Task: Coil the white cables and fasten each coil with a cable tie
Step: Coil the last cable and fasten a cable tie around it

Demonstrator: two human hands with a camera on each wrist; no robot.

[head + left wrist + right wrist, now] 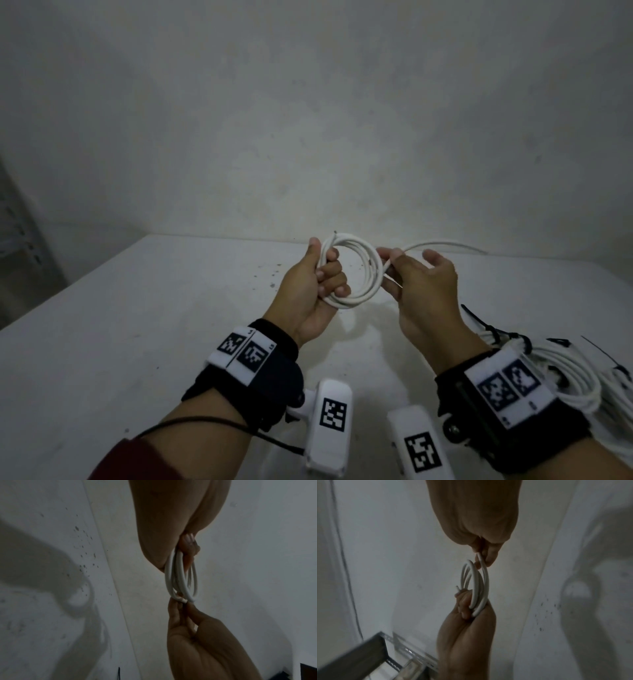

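A white cable coil [359, 270] of several loops hangs above the table between both hands. My left hand [318, 281] grips the coil's left side, fingers curled round the loops; the cable's cut end [335, 233] sticks up above it. My right hand [407, 274] pinches the cable at the coil's right side with thumb and forefinger, other fingers spread. The loose tail [445, 245] runs away to the right. In the left wrist view the coil [181, 580] shows edge-on; in the right wrist view the coil [476, 586] spans both hands.
Finished white coils [565, 380] bound with black cable ties [493, 330] lie at the table's right edge, under my right wrist. The white table [137, 342] has dark specks near the middle. A metal shelf frame [368, 654] stands off to the left.
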